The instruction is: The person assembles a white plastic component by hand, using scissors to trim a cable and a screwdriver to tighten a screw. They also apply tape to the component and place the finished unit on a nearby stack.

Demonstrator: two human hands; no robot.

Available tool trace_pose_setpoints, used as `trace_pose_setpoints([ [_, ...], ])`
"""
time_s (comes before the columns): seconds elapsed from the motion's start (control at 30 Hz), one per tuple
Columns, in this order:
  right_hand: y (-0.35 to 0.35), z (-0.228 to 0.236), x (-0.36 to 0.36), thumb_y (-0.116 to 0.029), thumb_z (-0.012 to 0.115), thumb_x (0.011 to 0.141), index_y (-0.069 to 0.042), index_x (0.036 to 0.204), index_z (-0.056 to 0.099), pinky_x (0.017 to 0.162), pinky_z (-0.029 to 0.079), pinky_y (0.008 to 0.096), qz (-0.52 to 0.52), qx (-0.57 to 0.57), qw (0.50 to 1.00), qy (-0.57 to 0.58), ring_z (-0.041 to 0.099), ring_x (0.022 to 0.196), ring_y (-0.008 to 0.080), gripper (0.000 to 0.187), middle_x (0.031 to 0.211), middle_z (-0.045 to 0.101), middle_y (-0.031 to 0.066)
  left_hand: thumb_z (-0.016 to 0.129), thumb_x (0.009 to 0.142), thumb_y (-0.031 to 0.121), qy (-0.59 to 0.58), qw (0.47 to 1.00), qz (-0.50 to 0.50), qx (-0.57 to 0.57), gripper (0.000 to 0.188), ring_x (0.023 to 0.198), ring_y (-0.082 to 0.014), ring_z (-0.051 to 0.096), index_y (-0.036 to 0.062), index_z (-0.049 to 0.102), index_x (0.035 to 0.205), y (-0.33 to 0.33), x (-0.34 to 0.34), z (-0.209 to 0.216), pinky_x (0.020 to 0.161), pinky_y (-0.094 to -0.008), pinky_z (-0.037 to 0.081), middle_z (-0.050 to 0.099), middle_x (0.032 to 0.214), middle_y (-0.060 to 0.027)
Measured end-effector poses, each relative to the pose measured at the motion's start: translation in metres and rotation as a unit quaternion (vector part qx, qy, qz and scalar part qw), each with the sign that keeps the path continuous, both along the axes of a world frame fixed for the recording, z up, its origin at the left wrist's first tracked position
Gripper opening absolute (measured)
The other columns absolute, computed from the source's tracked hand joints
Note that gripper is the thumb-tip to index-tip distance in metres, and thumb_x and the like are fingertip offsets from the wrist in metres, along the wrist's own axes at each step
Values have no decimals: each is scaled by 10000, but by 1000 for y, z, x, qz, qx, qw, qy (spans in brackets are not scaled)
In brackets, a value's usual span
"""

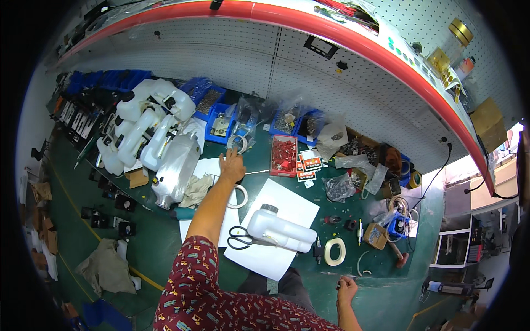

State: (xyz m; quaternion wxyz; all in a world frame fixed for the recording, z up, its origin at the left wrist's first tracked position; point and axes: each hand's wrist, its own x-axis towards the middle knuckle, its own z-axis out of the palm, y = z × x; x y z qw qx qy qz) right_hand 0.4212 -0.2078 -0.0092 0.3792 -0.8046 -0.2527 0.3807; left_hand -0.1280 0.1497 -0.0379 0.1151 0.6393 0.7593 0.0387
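Note:
My left hand (232,167) reaches across the bench with its fingers stretched out. Its fingertips are at the near rim of a roll of clear tape (237,142); I cannot tell whether they touch it. Low at the bench's front edge, my right hand (346,289) has its fingers curled together, and whatever may be in them is hidden. Between my arms a white plastic tank with a dark cap (284,229) lies on its side on white paper (280,196). Black-handled scissors (240,238) lie against its left side, with the blades partly covered by the tank.
Several white tanks (135,129) crowd the left of the bench. Blue bins (216,131) of small parts and a red bin (284,154) line the back. A cream roll (334,252), a hammer (398,255) and bagged parts (339,187) lie right. A red-edged shelf (353,38) overhangs.

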Motion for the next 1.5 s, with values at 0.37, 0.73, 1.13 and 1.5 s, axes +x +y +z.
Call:
trace_pose_setpoints([
  [0.37, 139, 116, -147, -66, 724, 954, 42, 1147, 721, 837, 558, 280, 222, 162, 961, -10, 687, 952, 141, 221, 1017, 735, 84, 690, 792, 50, -369, 904, -97, 193, 467, 1305, -334, 560, 4, 657, 1255, -75, 71, 97, 1170, -423, 386, 621, 1310, -182],
  [0.73, 185, 158, -234, -148, 626, 1050, 25, 1363, 613, 923, 550, 344, 236, 124, 790, 552, 682, 1033, 170, 358, 1211, 712, 99, 657, 895, -10, -508, 833, -66, 210, 469, 1108, -189, 664, -12, 629, 1364, -213, 113, 218, 995, -340, 518, 726, 1171, -120],
  [1.13, 177, 173, -217, -172, 574, 1076, 40, 1325, 615, 930, 560, 362, 279, 88, 702, 650, 669, 982, 166, 329, 1085, 683, 81, 522, 1108, 296, -823, 560, 39, -85, 355, 910, -111, 679, -8, 669, 1218, -208, 110, 203, 825, -278, 588, 714, 1074, -62],
  [1.5, 184, 169, -198, -194, 648, 1043, 14, 1256, 686, 871, 559, 318, 277, 99, 793, 533, 674, 1001, 130, 300, 1146, 731, 90, 573, 1084, 275, -846, 520, 56, -99, 306, 920, -99, 660, 6, 670, 1193, -206, 135, 209, 879, -295, 568, 708, 1063, -47],
])
